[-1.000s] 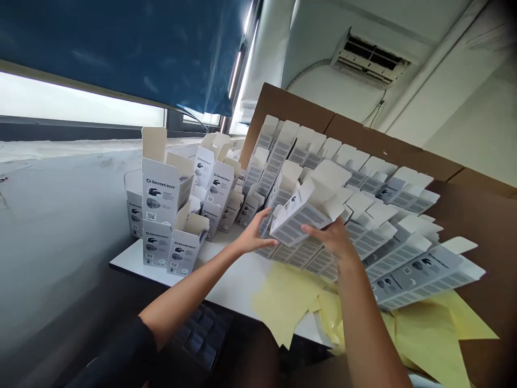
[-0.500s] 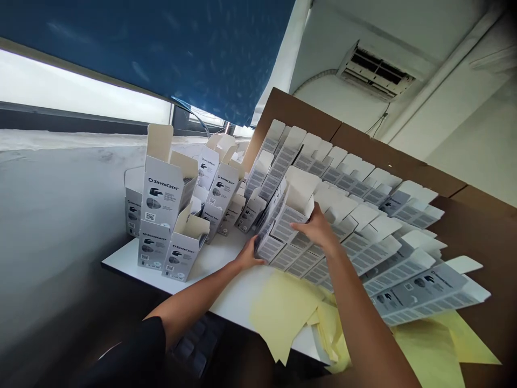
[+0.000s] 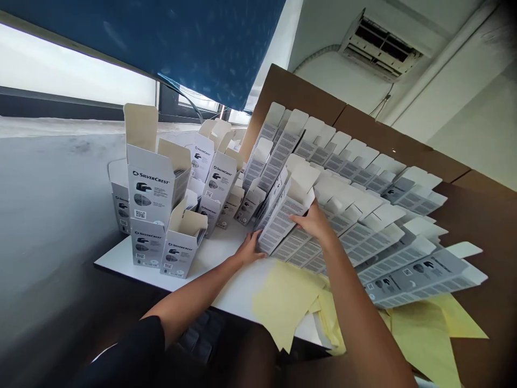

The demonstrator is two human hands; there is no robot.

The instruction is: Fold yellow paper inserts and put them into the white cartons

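A tall grey-and-white cardboard box (image 3: 285, 213) with raised top flaps stands at the near left end of a row of similar boxes. My right hand (image 3: 314, 221) grips its upper right edge, thumb on the near printed face and fingers behind. Low down, my left hand (image 3: 249, 251) is pressed round the bottom left corner of the same box, its thumb along the base. Other flap-topped boxes (image 3: 374, 237) lean in a tight row to the right. Beneath the row, yellow sheets (image 3: 286, 299) hang over the front edge of the white table (image 3: 226, 285).
On the left, SilverCrest boxes (image 3: 151, 186) stand stacked with flaps up, near a wall (image 3: 60, 199). A second row of boxes (image 3: 351, 159) runs behind, before a brown cardboard panel (image 3: 311, 97). A blue blind (image 3: 169, 37) hangs over the window.
The box between my hands has shifted slightly and now sits lined up at the row's end, its near face one unbroken surface. Both hands keep their places on it. The view has tilted slightly.
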